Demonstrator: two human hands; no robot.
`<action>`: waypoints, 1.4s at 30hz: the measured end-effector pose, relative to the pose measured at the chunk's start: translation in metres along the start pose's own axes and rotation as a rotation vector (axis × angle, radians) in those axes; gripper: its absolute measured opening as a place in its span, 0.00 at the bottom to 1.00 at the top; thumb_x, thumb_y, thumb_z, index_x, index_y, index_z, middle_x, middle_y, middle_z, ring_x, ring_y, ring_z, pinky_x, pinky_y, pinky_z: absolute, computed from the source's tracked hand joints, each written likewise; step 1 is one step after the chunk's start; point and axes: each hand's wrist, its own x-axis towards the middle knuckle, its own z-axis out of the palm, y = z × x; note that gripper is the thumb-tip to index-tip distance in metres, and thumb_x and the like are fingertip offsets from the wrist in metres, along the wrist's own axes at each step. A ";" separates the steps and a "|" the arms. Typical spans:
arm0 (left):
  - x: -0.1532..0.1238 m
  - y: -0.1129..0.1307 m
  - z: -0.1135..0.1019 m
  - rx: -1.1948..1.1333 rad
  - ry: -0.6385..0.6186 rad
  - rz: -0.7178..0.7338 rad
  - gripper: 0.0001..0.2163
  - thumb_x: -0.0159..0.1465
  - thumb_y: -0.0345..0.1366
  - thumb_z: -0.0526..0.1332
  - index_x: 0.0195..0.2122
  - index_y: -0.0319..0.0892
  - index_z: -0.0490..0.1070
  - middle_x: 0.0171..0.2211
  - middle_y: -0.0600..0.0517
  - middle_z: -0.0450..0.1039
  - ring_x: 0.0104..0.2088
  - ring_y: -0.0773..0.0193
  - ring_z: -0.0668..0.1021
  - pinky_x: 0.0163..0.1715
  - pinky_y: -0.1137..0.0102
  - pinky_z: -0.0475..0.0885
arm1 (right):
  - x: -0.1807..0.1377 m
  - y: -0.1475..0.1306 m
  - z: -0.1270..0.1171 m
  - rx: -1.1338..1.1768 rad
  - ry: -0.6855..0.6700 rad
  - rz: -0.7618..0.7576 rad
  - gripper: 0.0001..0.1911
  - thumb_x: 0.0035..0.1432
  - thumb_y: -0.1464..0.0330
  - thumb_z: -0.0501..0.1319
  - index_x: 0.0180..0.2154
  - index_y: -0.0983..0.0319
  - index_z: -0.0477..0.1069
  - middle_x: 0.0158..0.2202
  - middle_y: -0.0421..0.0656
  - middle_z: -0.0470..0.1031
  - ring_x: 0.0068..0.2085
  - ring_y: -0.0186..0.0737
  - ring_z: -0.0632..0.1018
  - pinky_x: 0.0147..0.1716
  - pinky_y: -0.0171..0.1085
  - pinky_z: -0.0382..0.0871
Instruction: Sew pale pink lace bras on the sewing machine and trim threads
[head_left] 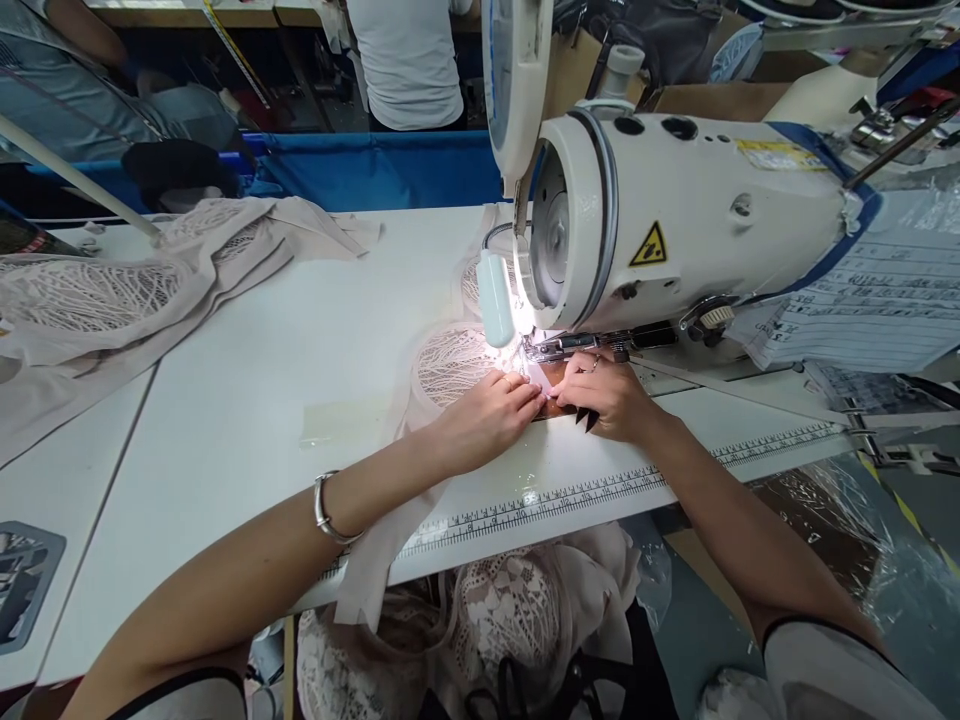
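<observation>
A pale pink lace garment piece (452, 365), seemingly a bra with lace cups, lies under the sewing machine's needle area (527, 345). My left hand (499, 410) is closed on its edge just in front of the presser foot, fingertips pinching the fabric. Close beside it, my right hand (604, 395) pinches the same edge between thumb and finger. Two dark pointed tips (587, 418) stick out below the right hand's fingers, perhaps small snips; the rest is hidden. A fabric strap (375, 565) trails under my left forearm and over the table edge.
The white sewing machine (690, 220) fills the right, with a small lamp (495, 300) at its needle. More lace pieces (97, 295) lie at left; others rest on my lap (510, 610). A ruler tape (585, 490) lines the table's front. Written sheets (862, 290) hang at right. People sit beyond.
</observation>
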 end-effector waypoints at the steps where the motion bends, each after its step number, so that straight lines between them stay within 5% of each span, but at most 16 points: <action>1: 0.000 0.000 0.000 0.011 -0.001 -0.013 0.14 0.73 0.26 0.51 0.51 0.37 0.75 0.48 0.41 0.79 0.50 0.54 0.77 0.47 0.59 0.71 | 0.000 0.000 0.000 -0.006 0.001 0.000 0.14 0.68 0.64 0.58 0.30 0.55 0.78 0.29 0.42 0.79 0.35 0.44 0.74 0.42 0.46 0.68; 15: -0.001 -0.016 -0.001 0.125 0.028 -0.057 0.16 0.72 0.23 0.49 0.54 0.32 0.73 0.54 0.37 0.76 0.52 0.51 0.77 0.54 0.57 0.68 | -0.002 0.008 0.004 0.027 0.008 0.006 0.18 0.60 0.81 0.53 0.39 0.58 0.78 0.41 0.43 0.83 0.43 0.45 0.76 0.41 0.42 0.71; 20: -0.001 -0.027 -0.005 0.046 -0.006 -0.103 0.17 0.72 0.23 0.48 0.55 0.35 0.73 0.52 0.39 0.76 0.51 0.53 0.77 0.55 0.57 0.67 | 0.000 0.009 0.005 0.020 0.031 -0.032 0.24 0.50 0.86 0.50 0.40 0.61 0.76 0.45 0.44 0.83 0.43 0.45 0.76 0.42 0.43 0.73; 30: 0.001 -0.044 -0.009 -0.096 -0.062 -0.230 0.18 0.73 0.26 0.46 0.55 0.42 0.72 0.55 0.44 0.75 0.52 0.54 0.76 0.59 0.53 0.62 | 0.000 0.006 0.004 0.017 0.034 -0.007 0.24 0.48 0.87 0.48 0.37 0.60 0.74 0.50 0.44 0.82 0.46 0.45 0.78 0.42 0.42 0.75; 37: 0.004 -0.044 -0.003 0.019 0.000 -0.696 0.15 0.74 0.35 0.50 0.54 0.38 0.73 0.52 0.38 0.72 0.54 0.43 0.72 0.53 0.52 0.68 | 0.002 0.006 0.002 0.022 0.028 0.002 0.25 0.47 0.87 0.49 0.36 0.60 0.75 0.50 0.44 0.82 0.46 0.45 0.79 0.41 0.42 0.74; 42: -0.047 -0.093 -0.027 0.028 0.145 -0.914 0.26 0.70 0.45 0.59 0.64 0.36 0.62 0.62 0.34 0.65 0.62 0.43 0.68 0.59 0.53 0.66 | -0.001 -0.001 -0.010 0.028 -0.096 0.056 0.23 0.52 0.83 0.51 0.43 0.59 0.75 0.51 0.46 0.82 0.47 0.48 0.80 0.41 0.43 0.74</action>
